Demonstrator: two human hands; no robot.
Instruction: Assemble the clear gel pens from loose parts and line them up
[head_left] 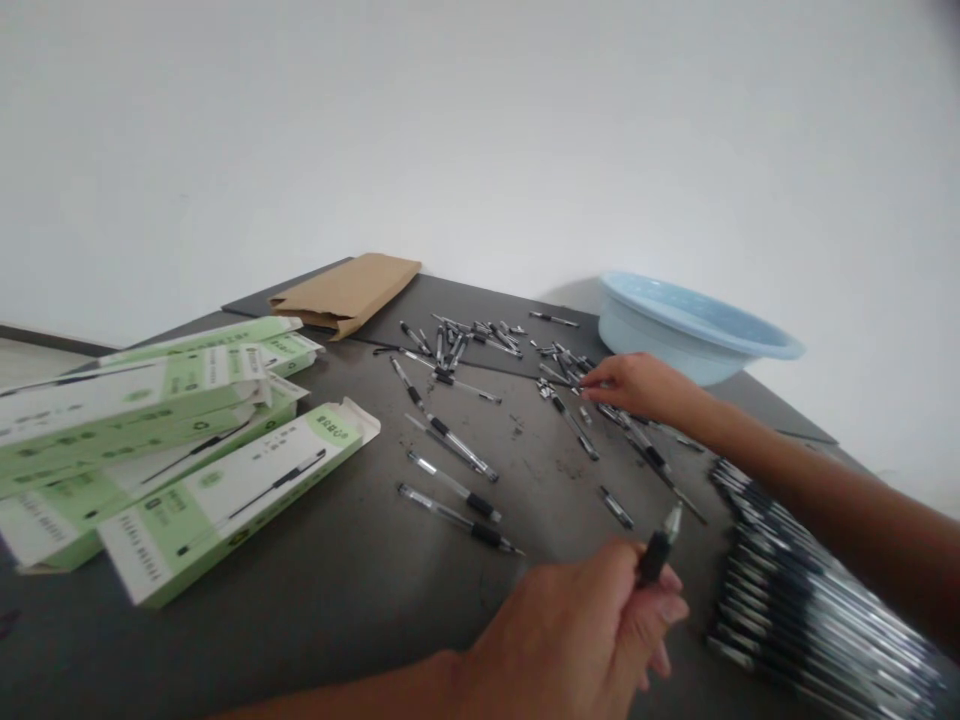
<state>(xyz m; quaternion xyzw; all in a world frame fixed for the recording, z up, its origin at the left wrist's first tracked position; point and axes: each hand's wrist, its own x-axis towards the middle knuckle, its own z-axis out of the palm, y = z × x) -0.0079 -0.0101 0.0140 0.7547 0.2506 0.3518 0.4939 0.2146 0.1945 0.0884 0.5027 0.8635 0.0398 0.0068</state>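
My left hand (570,630), low in the middle of the view, is closed around a gel pen (655,556). The pen's black grip and bare clear tip stick out, pointing up and away. Farther off, my right hand (637,385) reaches into a pile of pen caps and pen parts (559,355). Its fingers are pinched together at the pile, and what lies between them is too small to make out. A loose pen cap (616,507) rests on the table between the hands. Several pens with black grips (457,520) lie to the left of it.
Under my right forearm is a row of pens (810,600) side by side. A light blue basin (675,325) stands at the back right. Green and white pen boxes (240,490) are piled on the left. Behind them lies a brown paper envelope (349,290) on the dark table (322,640).
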